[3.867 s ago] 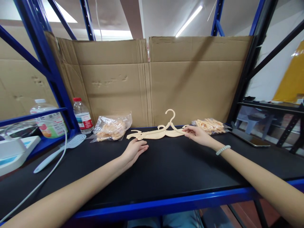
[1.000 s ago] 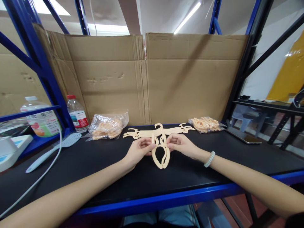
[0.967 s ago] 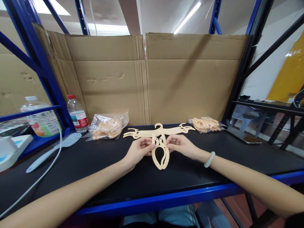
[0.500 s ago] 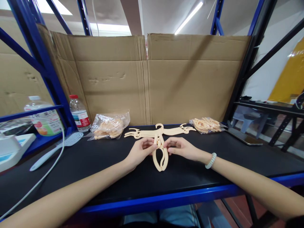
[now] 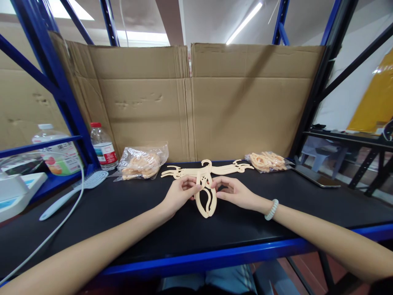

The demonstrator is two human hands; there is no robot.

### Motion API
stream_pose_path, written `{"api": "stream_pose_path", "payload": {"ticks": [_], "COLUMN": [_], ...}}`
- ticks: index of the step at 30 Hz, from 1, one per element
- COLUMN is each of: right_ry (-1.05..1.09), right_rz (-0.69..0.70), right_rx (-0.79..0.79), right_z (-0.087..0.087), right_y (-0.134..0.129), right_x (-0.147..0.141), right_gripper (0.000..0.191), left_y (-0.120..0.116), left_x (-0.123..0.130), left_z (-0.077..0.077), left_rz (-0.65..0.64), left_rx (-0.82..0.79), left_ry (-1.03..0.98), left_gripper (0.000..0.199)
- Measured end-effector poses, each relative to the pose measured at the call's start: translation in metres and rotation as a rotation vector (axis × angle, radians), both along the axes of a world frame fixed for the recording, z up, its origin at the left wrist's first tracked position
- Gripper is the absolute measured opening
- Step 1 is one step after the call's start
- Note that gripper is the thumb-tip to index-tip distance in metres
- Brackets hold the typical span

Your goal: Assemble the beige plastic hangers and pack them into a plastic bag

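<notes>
A cream plastic folding hanger (image 5: 211, 207) is held between my two hands above the black tabletop, folded into a narrow loop. My left hand (image 5: 181, 194) pinches its left side, thumb on the front. On its other side, my right hand (image 5: 231, 191) grips the edge with thumb and fingers. Just behind lie unfolded cream hangers (image 5: 227, 169), their arms spread left and right and a hook (image 5: 206, 162) pointing up. The held hanger and my fingers partly cover their middle.
Plastic bags of cream hangers lie at the back left (image 5: 143, 163) and back right (image 5: 267, 161). Further left are a red-capped bottle (image 5: 103, 147), a hairbrush (image 5: 73, 194) and a white cable (image 5: 66, 219). A phone-like flat device (image 5: 316, 176) rests at right. Cardboard (image 5: 251, 102) walls the back.
The folded hanger has shifted slightly up and left with both hands, and its lower tip has risen a little. The hangers behind have stayed put.
</notes>
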State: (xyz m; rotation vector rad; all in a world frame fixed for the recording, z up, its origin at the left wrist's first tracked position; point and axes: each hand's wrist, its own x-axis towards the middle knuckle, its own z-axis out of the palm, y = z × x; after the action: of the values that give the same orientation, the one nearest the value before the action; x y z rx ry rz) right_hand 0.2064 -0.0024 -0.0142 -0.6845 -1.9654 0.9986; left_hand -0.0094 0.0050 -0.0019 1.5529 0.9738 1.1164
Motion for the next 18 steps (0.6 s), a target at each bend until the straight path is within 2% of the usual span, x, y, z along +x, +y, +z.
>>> {"api": "stream_pose_path", "payload": {"ticks": [11,18], "right_ry": [-0.008,-0.153], "right_rz": [-0.028,0.124], "right_rx": [-0.004,0.044], "right_z": [-0.0015,0.002], "right_y": [0.0014,-0.0006], "right_x": [0.0007,0.0028], "right_gripper": [0.027,0.039], "left_y": [0.0025,0.0032], "left_x": [0.0,-0.0006], "left_z": [-0.0016,-0.0061], "left_rz": [0.044,0.006], "left_rx": [-0.041,-0.051], "left_ry": [0.02,0.067], "left_gripper": [0.026,0.035]}}
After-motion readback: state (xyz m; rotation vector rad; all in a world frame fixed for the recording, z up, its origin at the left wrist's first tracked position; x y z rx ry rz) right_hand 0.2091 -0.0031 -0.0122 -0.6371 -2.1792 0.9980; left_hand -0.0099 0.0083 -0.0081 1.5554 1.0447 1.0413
